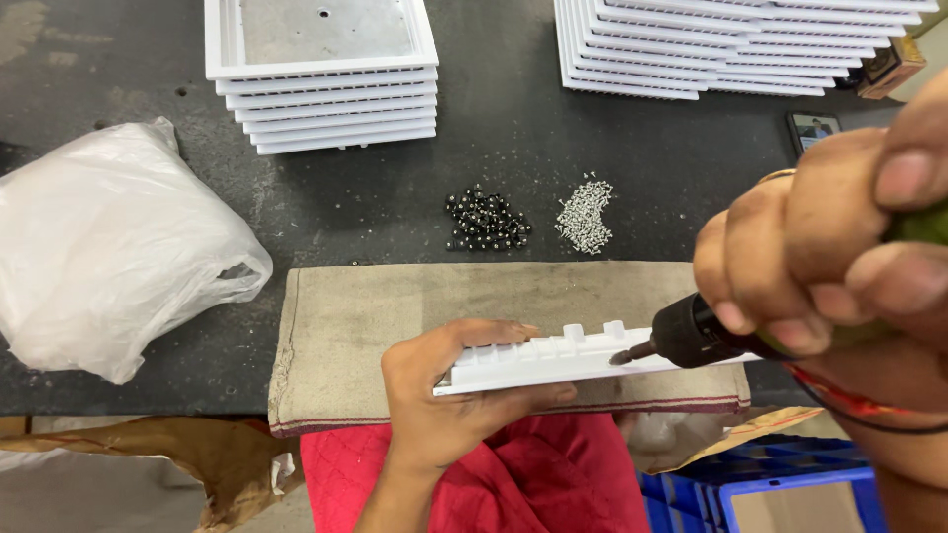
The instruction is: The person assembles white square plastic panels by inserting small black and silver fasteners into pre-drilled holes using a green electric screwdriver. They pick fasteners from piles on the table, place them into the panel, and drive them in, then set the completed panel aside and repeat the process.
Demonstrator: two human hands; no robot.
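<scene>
Looks like a small assembly workshop. Stacks of identical white plastic frames [326, 94] sit along the far edge of a dark, scuffed workbench [395, 212]. Loose piles of screws [583, 215] and black beads [486, 219] lie mid-bench.

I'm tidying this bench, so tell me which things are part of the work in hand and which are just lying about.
In use: white frame held by left hand; driver in right hand, tip on the frame; cloth underneath; screws; black beads; frame stacks.

Lying about: plastic bag; phone; small box; blue crate.
</scene>
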